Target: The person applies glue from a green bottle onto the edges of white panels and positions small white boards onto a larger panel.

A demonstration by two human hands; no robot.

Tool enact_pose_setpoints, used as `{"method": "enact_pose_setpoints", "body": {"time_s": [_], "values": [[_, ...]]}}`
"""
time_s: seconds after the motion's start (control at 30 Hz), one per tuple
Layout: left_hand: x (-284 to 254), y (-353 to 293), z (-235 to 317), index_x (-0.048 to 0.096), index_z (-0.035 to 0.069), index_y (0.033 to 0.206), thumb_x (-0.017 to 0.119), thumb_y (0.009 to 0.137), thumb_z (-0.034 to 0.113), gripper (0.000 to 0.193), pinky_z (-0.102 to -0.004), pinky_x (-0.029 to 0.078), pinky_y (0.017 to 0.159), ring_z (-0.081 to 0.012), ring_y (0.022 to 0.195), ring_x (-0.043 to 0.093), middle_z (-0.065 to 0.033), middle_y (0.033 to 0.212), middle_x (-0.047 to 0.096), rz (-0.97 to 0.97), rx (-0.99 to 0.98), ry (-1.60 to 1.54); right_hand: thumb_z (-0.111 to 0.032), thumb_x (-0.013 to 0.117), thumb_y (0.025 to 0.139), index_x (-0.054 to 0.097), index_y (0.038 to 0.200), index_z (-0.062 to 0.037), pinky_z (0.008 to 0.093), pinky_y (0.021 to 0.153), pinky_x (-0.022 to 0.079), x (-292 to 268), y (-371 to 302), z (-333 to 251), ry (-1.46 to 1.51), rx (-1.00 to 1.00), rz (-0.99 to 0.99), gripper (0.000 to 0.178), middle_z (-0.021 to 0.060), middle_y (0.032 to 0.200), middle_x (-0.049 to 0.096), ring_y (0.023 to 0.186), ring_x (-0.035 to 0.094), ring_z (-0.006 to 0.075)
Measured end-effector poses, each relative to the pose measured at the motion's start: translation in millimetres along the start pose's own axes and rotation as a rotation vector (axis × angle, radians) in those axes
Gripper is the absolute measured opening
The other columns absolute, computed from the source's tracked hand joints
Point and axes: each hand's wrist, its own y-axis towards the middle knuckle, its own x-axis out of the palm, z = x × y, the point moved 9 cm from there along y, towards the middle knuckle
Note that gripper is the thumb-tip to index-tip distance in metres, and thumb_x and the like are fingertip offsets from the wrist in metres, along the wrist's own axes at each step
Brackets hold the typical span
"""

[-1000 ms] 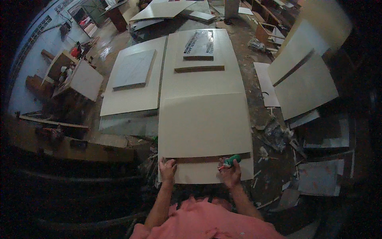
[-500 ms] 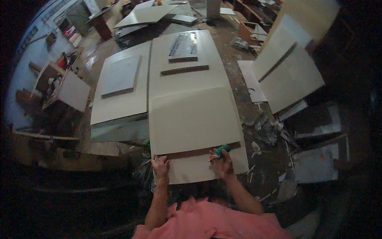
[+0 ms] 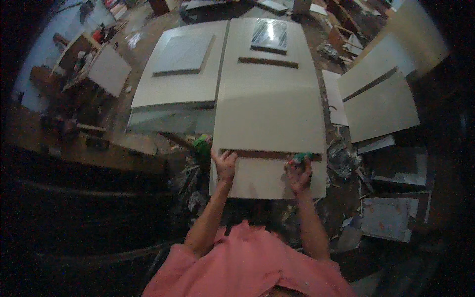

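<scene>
A cream panel [image 3: 269, 119] with a brown near edge lies on a larger cream board [image 3: 262, 180] in front of me. My left hand [image 3: 226, 166] is closed at the panel's near left corner, thumb by the side and fingers curled at the brown edge. Close to the near right corner, my right hand [image 3: 299, 175] holds a small green bottle [image 3: 303, 158] with a reddish tip, partly hidden by the fingers. That hand is right against the brown edge; I cannot tell whether it touches the panel.
Farther along the board lie a brown-edged strip [image 3: 268, 62] and a shiny wrapped block [image 3: 269, 35]. To the left, a pale slab [image 3: 182, 53] rests on a second board [image 3: 173, 91]. Cream sheets [image 3: 381, 111] lean at right, above scraps [image 3: 341, 161] on the floor.
The whole view has shifted, so the boards and both my hands appear higher and farther right. Both hands keep their places at the panel's near edge, the green bottle still in the right.
</scene>
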Motion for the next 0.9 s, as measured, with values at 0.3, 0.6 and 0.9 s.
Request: {"method": "enact_pose_setpoints", "body": {"time_s": [0.3,0.6,0.9], "values": [[-165,7,89,0.050,-0.003,0.126,0.057,0.086,0.004,0.042,-0.0324,0.056,0.070,-0.0207,0.075,0.067,-0.0121,0.087,0.067,0.173,0.089,-0.079,-0.039,0.054,0.095,0.062,0.117,-0.0088,0.0460,0.090,0.048,14,-79,-23,0.038,0.012,-0.163,0.038,0.0148,0.125,0.061,0.116,0.057,0.0279],[-255,0,67,0.058,-0.001,0.119,0.060,0.087,0.007,0.033,-0.0284,0.050,0.067,-0.0149,0.081,0.060,-0.0091,0.105,0.062,0.147,0.189,0.484,-0.040,0.060,0.093,0.064,0.110,-0.0077,0.0305,0.076,0.048,-117,-166,-81,-0.090,-0.468,0.547,0.036,0.0088,0.100,0.070,0.090,0.065,0.0183],[56,6,78,0.057,0.004,0.119,0.067,0.082,0.009,0.039,-0.0326,0.049,0.079,-0.0192,0.093,0.060,-0.0064,0.099,0.063,-1.190,0.439,0.779,-0.030,0.069,0.089,0.058,0.119,-0.0108,0.0316,0.085,0.047,-119,-224,-66,-0.056,-1.013,0.869,0.037,0.0032,0.121,0.056,0.102,0.057,0.0166]]}}
